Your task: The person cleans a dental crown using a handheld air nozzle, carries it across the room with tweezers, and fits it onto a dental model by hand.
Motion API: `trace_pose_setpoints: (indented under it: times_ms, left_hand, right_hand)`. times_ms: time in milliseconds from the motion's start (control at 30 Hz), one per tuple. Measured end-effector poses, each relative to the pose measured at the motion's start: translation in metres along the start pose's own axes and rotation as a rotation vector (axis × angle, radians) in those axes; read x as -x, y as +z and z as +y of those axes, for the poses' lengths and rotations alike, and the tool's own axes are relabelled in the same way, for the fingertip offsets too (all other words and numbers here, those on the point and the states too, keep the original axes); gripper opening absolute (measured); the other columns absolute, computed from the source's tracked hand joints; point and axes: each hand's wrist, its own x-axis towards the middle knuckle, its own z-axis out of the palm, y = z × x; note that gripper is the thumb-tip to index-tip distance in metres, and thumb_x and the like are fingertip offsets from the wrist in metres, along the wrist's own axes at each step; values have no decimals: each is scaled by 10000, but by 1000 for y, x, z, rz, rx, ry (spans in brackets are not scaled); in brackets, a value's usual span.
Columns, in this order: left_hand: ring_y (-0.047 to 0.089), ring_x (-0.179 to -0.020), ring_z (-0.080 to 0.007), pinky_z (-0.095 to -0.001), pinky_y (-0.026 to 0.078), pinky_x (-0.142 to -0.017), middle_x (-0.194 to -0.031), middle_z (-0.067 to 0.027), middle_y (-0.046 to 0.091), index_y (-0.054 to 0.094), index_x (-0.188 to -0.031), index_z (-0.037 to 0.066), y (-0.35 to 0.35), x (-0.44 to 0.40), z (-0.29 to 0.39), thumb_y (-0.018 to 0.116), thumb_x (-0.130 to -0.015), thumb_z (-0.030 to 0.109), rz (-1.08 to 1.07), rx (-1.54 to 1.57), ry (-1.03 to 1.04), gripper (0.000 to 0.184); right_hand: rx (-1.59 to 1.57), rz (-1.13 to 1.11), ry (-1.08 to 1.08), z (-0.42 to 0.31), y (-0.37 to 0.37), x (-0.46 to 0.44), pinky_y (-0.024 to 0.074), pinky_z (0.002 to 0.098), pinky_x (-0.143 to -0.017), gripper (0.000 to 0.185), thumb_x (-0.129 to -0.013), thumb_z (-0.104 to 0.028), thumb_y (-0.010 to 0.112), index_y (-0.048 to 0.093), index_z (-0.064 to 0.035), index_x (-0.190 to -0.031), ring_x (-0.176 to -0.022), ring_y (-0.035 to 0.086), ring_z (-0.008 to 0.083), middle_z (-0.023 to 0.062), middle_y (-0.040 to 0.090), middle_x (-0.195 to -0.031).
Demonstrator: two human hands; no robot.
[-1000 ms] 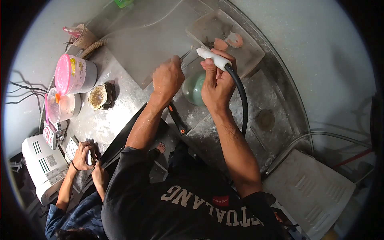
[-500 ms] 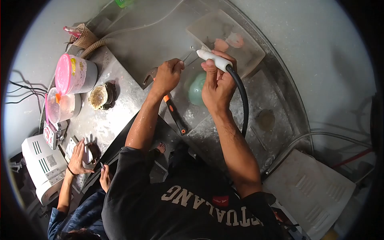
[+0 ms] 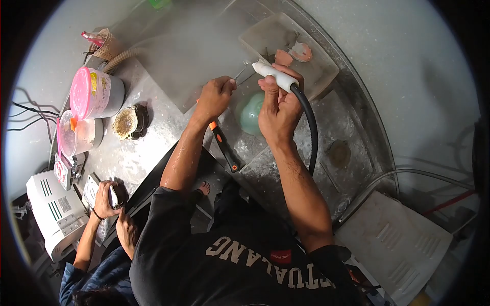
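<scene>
My left hand (image 3: 217, 97) is closed around a thin metal tool (image 3: 240, 73) that looks like tweezers. A tiny shiny piece shows at its tip, too small to name. In my right hand (image 3: 279, 104) I grip a white steam nozzle (image 3: 275, 76) with a thick black hose (image 3: 309, 125) trailing from its back end. The nozzle tip points left, close to the tweezers' tip. White steam (image 3: 204, 43) clouds the bench beyond my left hand. Below my hands lie a green bowl (image 3: 251, 115) and a tool with an orange and black handle (image 3: 224, 147), its head hidden.
A clear tray (image 3: 326, 69) with pinkish broken pieces stands at the back right. Pink-lidded tubs (image 3: 99, 94), a dish (image 3: 126, 122) and a white machine (image 3: 53, 211) are on the left. A co-worker's hands (image 3: 107, 201) work there. A whitish vented box (image 3: 393, 245) sits lower right.
Steam has thickened and spread over the back of the bench. My hands have barely moved. The co-worker's two hands have come together on the dark object at the left.
</scene>
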Motion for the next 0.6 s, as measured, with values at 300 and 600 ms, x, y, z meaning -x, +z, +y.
trace_pose_setpoints:
  times_ms: [300,600]
  left_hand:
    - [565,-746,-259,-389,444,-722,-786,-141,616,628,-924,-13,3,1,-1,490,-944,264,24,-22,58,310]
    - [640,-756,-349,-432,477,-729,-764,-206,642,674,-900,-18,0,8,23,506,-932,215,25,-64,81,290]
  right_hand:
    - [21,13,-33,-2,-1,-1,515,323,-746,226,-989,-170,597,542,-11,-1141,-939,598,194,101,542,-1095]
    - [-117,40,49,-12,-15,9,540,326,-807,274,-999,-164,581,500,9,-1195,-981,598,195,120,527,-1145]
